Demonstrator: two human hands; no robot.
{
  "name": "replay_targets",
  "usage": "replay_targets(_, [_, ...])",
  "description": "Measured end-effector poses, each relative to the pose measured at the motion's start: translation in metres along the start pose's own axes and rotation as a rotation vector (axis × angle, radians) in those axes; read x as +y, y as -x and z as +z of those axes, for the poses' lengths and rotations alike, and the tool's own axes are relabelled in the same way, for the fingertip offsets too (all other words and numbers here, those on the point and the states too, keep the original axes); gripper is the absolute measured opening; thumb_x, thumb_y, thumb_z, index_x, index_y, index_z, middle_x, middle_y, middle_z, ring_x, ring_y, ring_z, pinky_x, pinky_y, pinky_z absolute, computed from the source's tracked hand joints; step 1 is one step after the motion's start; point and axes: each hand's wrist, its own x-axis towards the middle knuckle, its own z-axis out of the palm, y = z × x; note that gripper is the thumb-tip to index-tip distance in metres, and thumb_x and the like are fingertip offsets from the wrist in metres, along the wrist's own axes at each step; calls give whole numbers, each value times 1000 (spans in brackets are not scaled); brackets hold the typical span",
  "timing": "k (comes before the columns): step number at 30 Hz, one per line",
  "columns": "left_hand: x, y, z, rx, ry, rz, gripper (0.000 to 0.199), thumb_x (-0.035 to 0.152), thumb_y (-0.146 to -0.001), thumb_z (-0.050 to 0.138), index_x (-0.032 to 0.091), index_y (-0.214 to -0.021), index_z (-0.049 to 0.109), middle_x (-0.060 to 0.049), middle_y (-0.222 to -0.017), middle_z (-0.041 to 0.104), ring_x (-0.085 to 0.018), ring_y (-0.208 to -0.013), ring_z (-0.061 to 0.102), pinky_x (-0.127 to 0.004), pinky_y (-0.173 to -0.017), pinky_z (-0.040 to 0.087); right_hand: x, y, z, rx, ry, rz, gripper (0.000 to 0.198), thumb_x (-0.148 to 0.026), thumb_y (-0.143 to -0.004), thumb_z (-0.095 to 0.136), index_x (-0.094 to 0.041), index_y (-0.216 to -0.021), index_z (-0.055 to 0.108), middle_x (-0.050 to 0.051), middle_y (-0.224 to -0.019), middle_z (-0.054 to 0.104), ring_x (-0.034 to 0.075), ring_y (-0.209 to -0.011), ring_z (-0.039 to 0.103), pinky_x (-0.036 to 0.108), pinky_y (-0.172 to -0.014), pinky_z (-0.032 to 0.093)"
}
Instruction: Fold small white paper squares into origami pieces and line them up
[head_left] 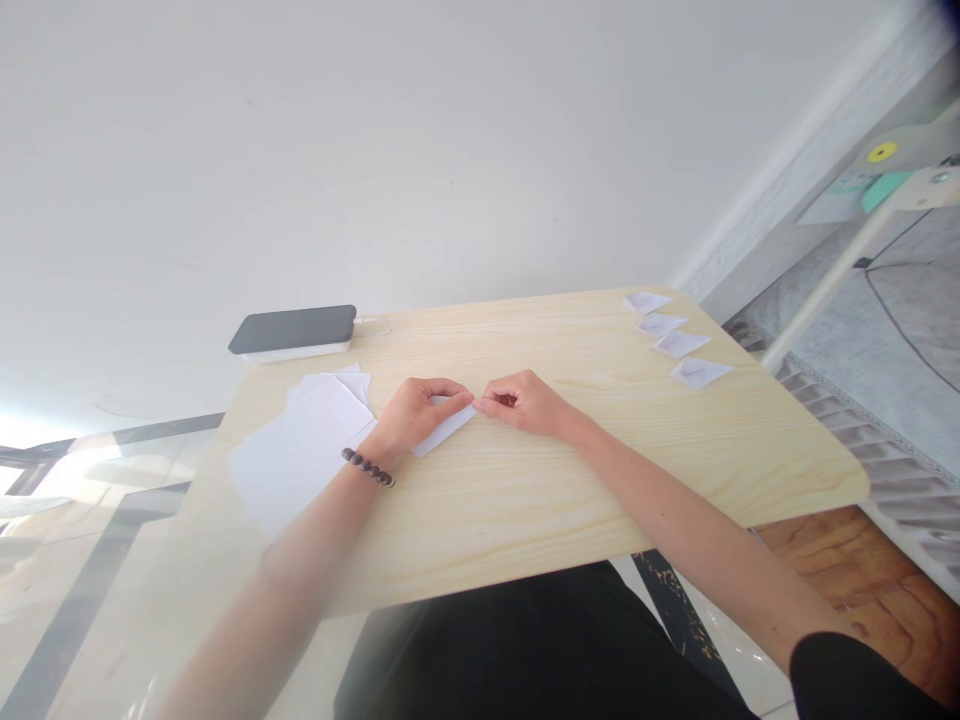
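Left hand (415, 412) pins the small white paper (444, 429) flat mid-table (525, 500), right hand (525, 402) pinching its right tip between thumb and forefinger; likely risk: the sheet slides on smooth wood, skewing the crease, if pressure turns uneven.

Folded paper strip (444, 428) partly covered by left hand (415, 412) and right hand (525, 401), fingertip grip unclear, four small folded papers (679, 342) beyond the strip too small to identify, forearms cut by bottom edge.
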Motion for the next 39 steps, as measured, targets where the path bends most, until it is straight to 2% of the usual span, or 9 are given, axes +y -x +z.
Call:
replay_targets(7, [-1, 0, 1, 14, 6, 23, 36, 49, -72, 52, 17, -76, 67, -3, -79, 66, -15, -70, 56, -23, -59, 41, -2, 2, -7, -149, -134, 71, 19, -29, -81, 43, -15, -80, 56, -3, -61, 47, 6, -51, 38, 19, -48, 30])
replay_targets(13, [0, 2, 1, -24, -9, 21, 35, 48, -73, 52, 17, -77, 67, -2, -80, 66, -14, -68, 55, -22, -57, 40, -3, 1, -8, -134, -60, 68, 20, -25, -79, 43, -14, -70, 56, -3, -56, 47, 5, -48, 36, 19, -47, 29])
replay_targets(17, [1, 2, 2, -7, -22, 9, 36, 49, -72, 51, 17, -76, 67, -3, -77, 66, -15, -66, 55, -23, -56, 40, -3, 2, -9, -176, -77, 96, 18, -24, -78, 43, -14, -75, 58, -3, -57, 48, 6, -48, 38, 18, -47, 30])
replay_targets(23, [-1, 1, 3, -2, 14, 38, 34, 48, -72, 53, 18, -79, 66, -2, -79, 65, -14, -66, 55, -22, -55, 39, 1, 1, -4, -34, -25, 5, 21, -31, -76, 48, -15, -65, 55, -4, -52, 43, 5, -47, 36, 18, -46, 28])
replay_targets(26, [-5, -1, 3, 34, 92, 53, 36, 46, -73, 54, 19, -95, 61, -2, -78, 63, -11, -59, 53, -21, -50, 37, 6, 1, -8, 105, 32, -6, 21, -28, -77, 47, -14, -63, 55, -4, -51, 45, 6, -47, 37, 19, -47, 29])
replay_targets(29, [-8, -2, 3, 53, 194, 54, 47, 43, -72, 57, 18, -111, 50, -2, -76, 62, -11, -60, 54, -21, -49, 38, 11, 0, -14, 208, 88, -3, 20, -26, -76, 48, -14, -63, 58, -2, -54, 51, 6, -48, 41, 19, -48, 31])
replay_targets(34, [-10, -3, 4, 40, 198, 99, 36, 42, -73, 57, 16, -98, 56, -6, -90, 64, -14, -75, 58, -26, -66, 45, 9, -1, -14, 189, 96, -41, 16, -27, -76, 51, -15, -74, 62, 1, -73, 62, 8, -59, 49, 19, -52, 35])
replay_targets(36, [-12, -3, 5, 27, 161, 109, 34, 42, -73, 56, 16, -96, 57, -6, -92, 64, -15, -78, 58, -27, -70, 45, 7, -2, -11, 201, 92, -33, 18, -29, -77, 50, -15, -75, 62, 1, -72, 62, 8, -59, 49, 19, -53, 36])
replay_targets(39, [-16, -5, 4, 79, 125, 115, 36, 39, -73, 58, 17, -101, 55, -6, -94, 63, -16, -84, 58, -29, -74, 46, 8, -2, -12, 271, 108, 13, 20, -30, -78, 49, -15, -73, 61, 1, -68, 62, 9, -60, 51, 20, -55, 38])
